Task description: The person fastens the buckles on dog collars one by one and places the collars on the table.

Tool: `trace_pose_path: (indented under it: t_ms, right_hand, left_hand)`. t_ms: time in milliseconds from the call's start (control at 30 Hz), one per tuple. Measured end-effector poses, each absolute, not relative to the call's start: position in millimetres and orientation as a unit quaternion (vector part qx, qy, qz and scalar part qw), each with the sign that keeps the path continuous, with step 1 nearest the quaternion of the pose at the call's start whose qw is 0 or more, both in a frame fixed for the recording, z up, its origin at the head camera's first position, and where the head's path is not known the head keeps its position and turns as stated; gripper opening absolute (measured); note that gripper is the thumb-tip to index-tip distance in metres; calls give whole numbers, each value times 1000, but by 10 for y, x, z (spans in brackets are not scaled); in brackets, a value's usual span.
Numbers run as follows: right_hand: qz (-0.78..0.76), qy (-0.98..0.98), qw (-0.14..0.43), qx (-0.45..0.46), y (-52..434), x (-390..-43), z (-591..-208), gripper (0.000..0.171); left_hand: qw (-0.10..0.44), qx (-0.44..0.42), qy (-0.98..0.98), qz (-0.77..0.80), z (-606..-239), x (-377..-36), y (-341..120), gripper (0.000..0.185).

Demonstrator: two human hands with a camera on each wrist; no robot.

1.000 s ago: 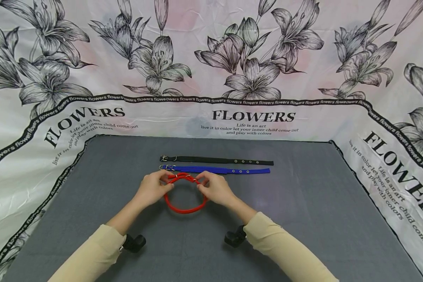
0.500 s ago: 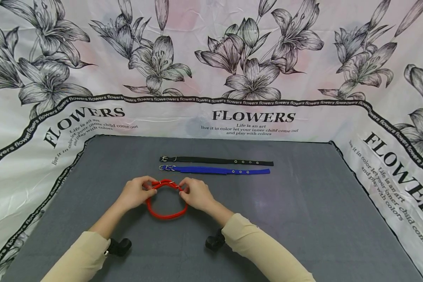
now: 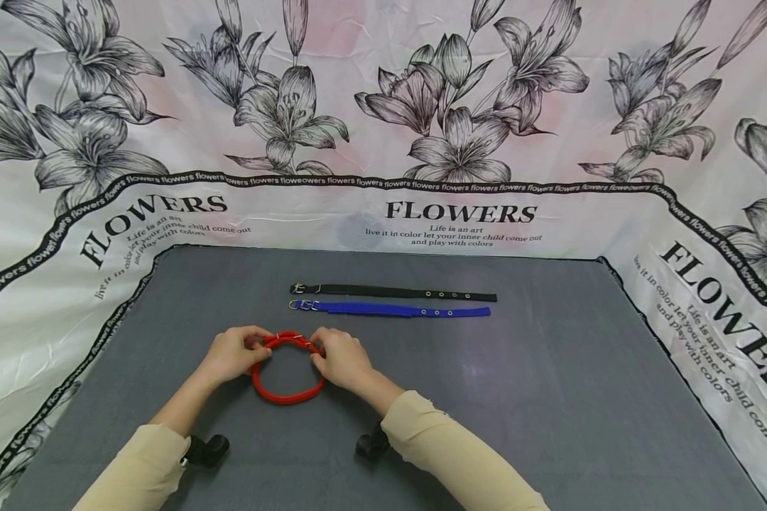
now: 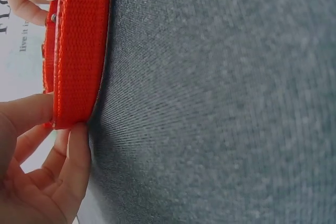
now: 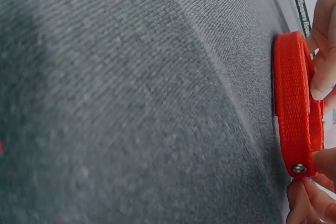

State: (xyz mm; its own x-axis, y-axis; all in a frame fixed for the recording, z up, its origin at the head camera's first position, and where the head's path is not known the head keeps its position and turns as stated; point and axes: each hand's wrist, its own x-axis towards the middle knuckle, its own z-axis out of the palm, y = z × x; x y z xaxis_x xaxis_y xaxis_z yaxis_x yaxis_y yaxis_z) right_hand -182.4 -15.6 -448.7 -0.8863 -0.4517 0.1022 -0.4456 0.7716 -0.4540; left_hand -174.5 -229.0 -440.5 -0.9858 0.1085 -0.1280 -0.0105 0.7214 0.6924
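A red webbing collar [image 3: 286, 369] is fastened into a loop and stands on edge on the grey mat [image 3: 518, 397]. My left hand [image 3: 230, 353] pinches its left side near the buckle, and my right hand [image 3: 339, 358] pinches its right side. The left wrist view shows the red collar [image 4: 79, 51] between my left hand's thumb and fingers [image 4: 73, 171]. In the right wrist view the red collar [image 5: 294, 108] shows a metal rivet, with the right hand's fingertips [image 5: 320, 77] on it. A blue collar [image 3: 390, 309] and a black collar [image 3: 393, 291] lie flat and straight behind.
A white cloth printed with lilies and "FLOWERS" [image 3: 460, 211] rises around the mat on three sides. Small black wrist cameras [image 3: 206, 450] sit under both beige sleeves. Bare mat lies to the right and front of the hands.
Both hands have carried the red loop to the left and toward me, away from the blue collar. The grip on it looks the same. The two straight collars have not moved.
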Motion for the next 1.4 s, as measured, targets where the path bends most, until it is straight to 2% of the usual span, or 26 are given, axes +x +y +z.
trace_pose_path:
  t_ms: [300,500,800,1400]
  right_hand:
    - [-237,940,-9,-245,-196,-1821,-4527,21]
    - [-254,931,-16,-263,-59,-1870,-4503,19]
    - [-292,907,-46,-300,314,-2048,-4440,16]
    - [-276,926,-81,-247,1299,-2431,-4459,17]
  left_hand:
    - [68,36,935,346,-4426,-1748,-2330,28]
    - [58,39,948,312,-4372,-1779,-2330,35]
    - [51,49,955,287,-4238,-1868,-2235,34]
    - [5,84,948,308,-4161,-2238,-1703,31]
